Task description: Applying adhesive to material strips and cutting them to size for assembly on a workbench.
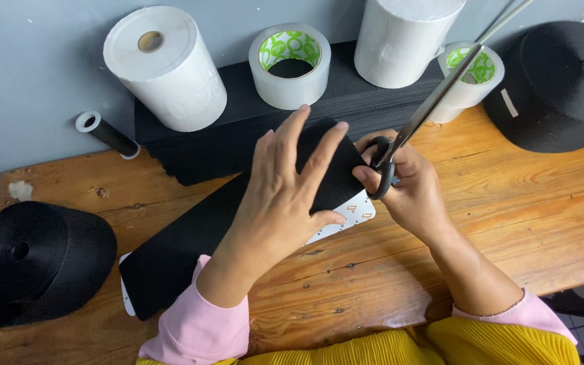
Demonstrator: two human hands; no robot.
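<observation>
Black fabric strip (190, 236) lies mid-counter (508, 203), long axis running 7 to 1 o'clock, far end under your fingers, white template (349, 215) under it. Your left hand (285, 182) is spread flat, pressing the strip. Your right hand (407, 186) grips the scissors (434, 101), fingers through the loops, blades pointing 1 o'clock. At 12: two white paper rolls (163, 67), two tape rolls (290, 65) with green-patterned cores.

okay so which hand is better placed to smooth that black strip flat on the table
Probably the left hand: it lies open on the black strip, fingers spread. The right hand is occupied gripping the scissors.
</observation>
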